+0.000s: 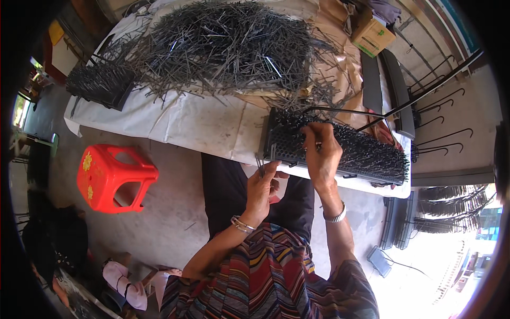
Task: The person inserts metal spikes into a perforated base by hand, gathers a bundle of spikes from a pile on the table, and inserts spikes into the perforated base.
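Observation:
My left hand (258, 192) is closed round a few thin dark rods (261, 166) that stick up past the fingertips, just in front of the table's near edge. Beside it on the table lies a long black perforated rack (276, 139), its holes bare at the left end and densely filled with upright dark rods (366, 151) farther right. Over the rack's left part, my right hand (323, 157) is pinched with the fingers bent down. Whatever lies between those fingertips is too small to make out.
A big loose heap of dark rods (228, 45) covers the far table. At its left stands a smaller filled rack (101, 85). A metal frame with hooked arms (385, 115) reaches over the rack from the right. A red plastic stool (114, 178) stands on the floor, left.

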Motion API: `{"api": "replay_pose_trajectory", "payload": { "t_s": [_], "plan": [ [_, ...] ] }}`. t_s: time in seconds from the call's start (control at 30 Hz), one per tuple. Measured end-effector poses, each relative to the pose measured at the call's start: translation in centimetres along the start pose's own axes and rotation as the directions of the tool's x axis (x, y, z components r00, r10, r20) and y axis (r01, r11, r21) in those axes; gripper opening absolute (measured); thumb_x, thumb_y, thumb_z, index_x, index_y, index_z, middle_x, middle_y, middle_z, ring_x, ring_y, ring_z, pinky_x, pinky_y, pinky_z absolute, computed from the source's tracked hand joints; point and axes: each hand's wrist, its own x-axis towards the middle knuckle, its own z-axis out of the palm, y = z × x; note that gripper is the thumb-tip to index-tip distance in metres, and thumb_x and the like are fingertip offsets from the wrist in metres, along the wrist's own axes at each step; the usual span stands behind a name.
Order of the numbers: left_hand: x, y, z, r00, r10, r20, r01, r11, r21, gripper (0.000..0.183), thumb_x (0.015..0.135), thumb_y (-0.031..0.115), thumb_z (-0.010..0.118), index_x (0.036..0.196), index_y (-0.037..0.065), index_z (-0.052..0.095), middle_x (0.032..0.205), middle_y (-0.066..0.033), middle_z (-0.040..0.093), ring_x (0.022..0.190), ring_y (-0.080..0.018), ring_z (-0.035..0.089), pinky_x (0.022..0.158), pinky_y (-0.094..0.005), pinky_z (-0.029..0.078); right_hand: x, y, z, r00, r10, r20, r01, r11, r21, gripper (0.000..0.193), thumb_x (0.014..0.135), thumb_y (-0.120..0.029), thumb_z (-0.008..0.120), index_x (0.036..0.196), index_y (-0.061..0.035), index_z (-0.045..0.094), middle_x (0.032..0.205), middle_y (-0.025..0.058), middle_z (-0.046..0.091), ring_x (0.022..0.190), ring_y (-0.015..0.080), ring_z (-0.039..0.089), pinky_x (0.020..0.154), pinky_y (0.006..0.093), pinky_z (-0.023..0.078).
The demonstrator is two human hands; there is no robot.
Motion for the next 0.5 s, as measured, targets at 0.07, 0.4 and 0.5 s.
{"api": "replay_pose_trajectory", "payload": {
  "t_s": [0.07, 0.4, 0.5],
  "plan": [
    [0.3, -0.1, 0.2, 0.996, -0.092, 0.004, 0.092, 0.996, 0.010, 0.031, 0.094, 0.033, 0.061, 0.109, 0.006, 0.064, 0.078, -0.0057, 0.065, 0.046, -0.0003, 0.034, 0.038, -0.0160, 0.023, 0.4, 1.2, 1.3, 0.993, -0.114, -0.029, 0.112, 0.991, -0.079, 0.009, 0.088, -0.001, 0.063, 0.096, -0.0019, 0.058, 0.075, 0.0086, 0.065, 0.058, 0.0131, 0.059, 0.053, 0.0268, 0.046],
    [-0.2, 0.4, -0.2, 0.995, -0.088, 0.038, 0.088, 0.996, 0.006, 0.033, 0.093, 0.036, 0.061, 0.107, 0.006, 0.064, 0.073, -0.0030, 0.063, 0.046, 0.0011, 0.032, 0.038, -0.0152, 0.022, 1.1, 2.1, 3.3, 0.970, -0.199, 0.141, 0.227, 0.948, -0.222, 0.005, 0.085, -0.011, 0.067, 0.089, -0.0085, 0.065, 0.080, 0.0079, 0.059, 0.067, 0.0292, 0.062, 0.056, 0.0361, 0.048],
    [-0.4, 0.5, 0.1, 0.995, -0.088, 0.043, 0.089, 0.996, -0.004, 0.032, 0.094, 0.036, 0.061, 0.105, 0.006, 0.064, 0.074, -0.0031, 0.063, 0.047, 0.0012, 0.033, 0.038, -0.0153, 0.022, 1.9, 2.1, 3.4, 0.951, -0.259, 0.168, 0.301, 0.900, -0.314, 0.008, 0.085, -0.013, 0.068, 0.091, -0.0086, 0.065, 0.084, 0.0083, 0.058, 0.068, 0.0288, 0.062, 0.056, 0.0372, 0.048]
  ]
}}
